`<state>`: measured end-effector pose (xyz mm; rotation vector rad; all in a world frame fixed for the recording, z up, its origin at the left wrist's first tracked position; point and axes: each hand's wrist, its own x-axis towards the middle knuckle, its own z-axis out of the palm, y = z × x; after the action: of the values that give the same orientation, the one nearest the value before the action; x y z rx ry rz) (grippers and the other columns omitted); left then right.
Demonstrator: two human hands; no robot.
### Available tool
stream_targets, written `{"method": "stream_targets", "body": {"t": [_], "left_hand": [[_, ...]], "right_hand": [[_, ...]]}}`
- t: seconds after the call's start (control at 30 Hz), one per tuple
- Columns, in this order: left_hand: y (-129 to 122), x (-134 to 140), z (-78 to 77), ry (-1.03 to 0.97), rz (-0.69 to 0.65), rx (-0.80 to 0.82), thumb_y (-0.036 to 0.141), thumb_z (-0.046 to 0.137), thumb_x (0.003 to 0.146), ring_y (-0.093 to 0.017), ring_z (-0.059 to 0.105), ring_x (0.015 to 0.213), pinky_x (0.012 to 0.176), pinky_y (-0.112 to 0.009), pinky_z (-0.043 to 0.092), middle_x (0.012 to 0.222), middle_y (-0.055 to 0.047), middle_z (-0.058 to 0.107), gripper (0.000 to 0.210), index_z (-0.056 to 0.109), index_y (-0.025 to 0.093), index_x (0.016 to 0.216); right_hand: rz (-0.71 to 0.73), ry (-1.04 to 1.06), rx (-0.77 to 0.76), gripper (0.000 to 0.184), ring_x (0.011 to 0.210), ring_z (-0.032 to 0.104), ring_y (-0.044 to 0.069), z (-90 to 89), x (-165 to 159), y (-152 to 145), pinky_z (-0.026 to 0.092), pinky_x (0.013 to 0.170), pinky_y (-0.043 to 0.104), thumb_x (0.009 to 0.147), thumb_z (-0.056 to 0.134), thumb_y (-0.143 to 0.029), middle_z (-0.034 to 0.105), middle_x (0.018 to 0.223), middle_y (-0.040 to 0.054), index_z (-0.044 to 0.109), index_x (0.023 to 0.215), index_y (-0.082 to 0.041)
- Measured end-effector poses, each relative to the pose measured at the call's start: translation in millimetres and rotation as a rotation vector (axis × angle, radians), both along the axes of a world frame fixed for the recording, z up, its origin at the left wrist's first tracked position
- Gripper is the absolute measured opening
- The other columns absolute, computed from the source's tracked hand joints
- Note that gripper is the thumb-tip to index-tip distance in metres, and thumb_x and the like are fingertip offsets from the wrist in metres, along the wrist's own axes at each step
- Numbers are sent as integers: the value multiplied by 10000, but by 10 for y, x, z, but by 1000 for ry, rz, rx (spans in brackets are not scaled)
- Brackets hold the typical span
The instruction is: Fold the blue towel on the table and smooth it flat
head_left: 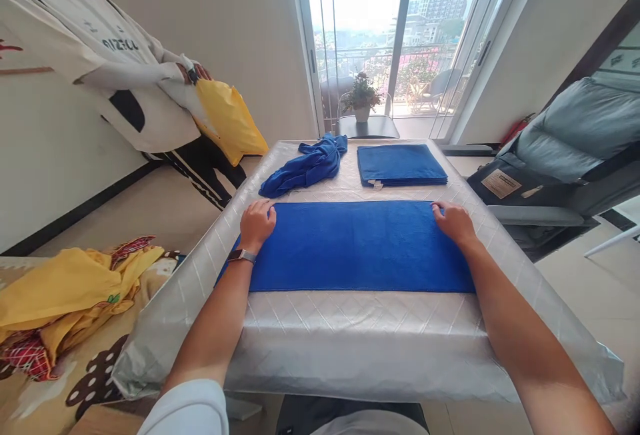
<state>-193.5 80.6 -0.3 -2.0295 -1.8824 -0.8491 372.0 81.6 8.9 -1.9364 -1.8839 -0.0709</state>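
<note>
A blue towel (350,248) lies flat as a long rectangle across the near half of the table, a faint crease down its middle. My left hand (257,222) is at its far left corner, fingers curled in on the edge. At the far right corner, my right hand (453,220) pinches the edge between thumb and fingers. Beyond it, a neat stack of folded blue towels (400,163) shows a small white label at its front. To the left of that stack sits a crumpled blue towel (307,167).
A silvery cloth covers the table (360,345). At left stands a person (135,82) holding a yellow bag (233,118). Yellow cloth (65,288) lies on a patterned cover at lower left. A grey chair (575,135) stands right; a potted plant (362,98) is by the window.
</note>
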Motion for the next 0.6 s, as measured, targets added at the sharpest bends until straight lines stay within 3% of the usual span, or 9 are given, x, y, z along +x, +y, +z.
{"method": "stream_targets", "body": {"t": [0.17, 0.33, 0.47, 0.6], "left_hand": [[-77, 397, 70, 112, -253, 28, 291, 450, 1012, -276, 624, 1262, 1137, -458, 454, 1293, -98, 720, 352, 762, 212, 1155], [-58, 579, -22, 179, -417, -37, 175, 473, 968, -266, 598, 1318, 1165, -468, 443, 1350, -82, 703, 360, 750, 227, 1193], [-2, 440, -81, 119, -391, -61, 19, 388, 869, -226, 537, 1399, 1202, -464, 417, 1391, -54, 688, 538, 741, 228, 1217], [21, 291, -86, 53, -310, -79, 24, 365, 844, -220, 538, 1403, 1232, -492, 382, 1387, -52, 692, 567, 745, 229, 1211]], "right_hand": [[152, 59, 37, 323, 1007, 730, 263, 128, -291, -114, 517, 895, 341, 1022, 469, -312, 802, 1090, 86, 769, 1100, -224], [217, 65, -32, 321, 951, 743, 253, 204, -469, -199, 526, 840, 331, 1030, 463, -304, 805, 1021, 70, 758, 1136, -233], [244, 91, -23, 349, 1023, 732, 249, 182, -439, -187, 537, 907, 347, 1005, 456, -221, 791, 1126, 73, 741, 1206, -236], [318, 159, 29, 432, 1044, 724, 217, 118, -322, -121, 540, 969, 331, 948, 430, -87, 780, 1134, 66, 743, 1207, -235]]}}
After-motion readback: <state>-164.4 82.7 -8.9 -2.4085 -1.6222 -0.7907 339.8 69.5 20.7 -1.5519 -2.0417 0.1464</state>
